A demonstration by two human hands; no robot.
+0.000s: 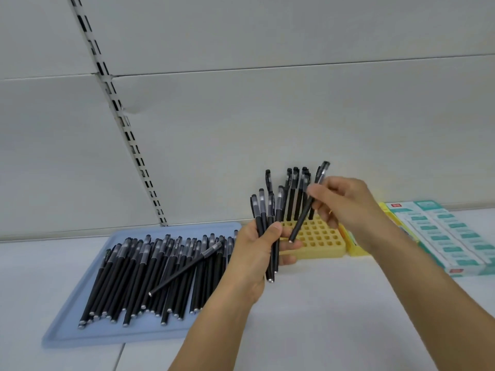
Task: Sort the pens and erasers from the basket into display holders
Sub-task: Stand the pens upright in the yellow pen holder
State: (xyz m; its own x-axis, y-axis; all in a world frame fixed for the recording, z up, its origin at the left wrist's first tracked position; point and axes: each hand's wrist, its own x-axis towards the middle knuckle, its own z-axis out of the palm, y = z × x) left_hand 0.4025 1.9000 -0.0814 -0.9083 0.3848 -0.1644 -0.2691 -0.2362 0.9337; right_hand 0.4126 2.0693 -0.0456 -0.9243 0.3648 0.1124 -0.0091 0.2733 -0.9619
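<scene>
Single black pen [308, 204] pinched in the right hand [345, 204], just right of centre frame, slanting down toward the yellow holder [318, 238], butt end hovering over the open cells. Could easily miss a cell here: slim round barrel, smooth matte finish, small square holes packed tight, so a slight tilt lands on a rib instead. Could also knock the standing pens [296, 194] already seated along the holder's back row, since the raised cap end sits right among them. Left hand [257, 253] wrapped round a bundle of pens [267, 226], centre frame, caps up; loose fan, slick barrels, one might slide out through the bottom. Lower left: pile of matching pens [150, 274] on a pale blue tray [69, 336], smooth plastic, rounded corners, one lying crosswise on top. Far right: flat cardboard eraser boxes [444, 236], white and teal, on the pale worktop [334, 317].
</scene>
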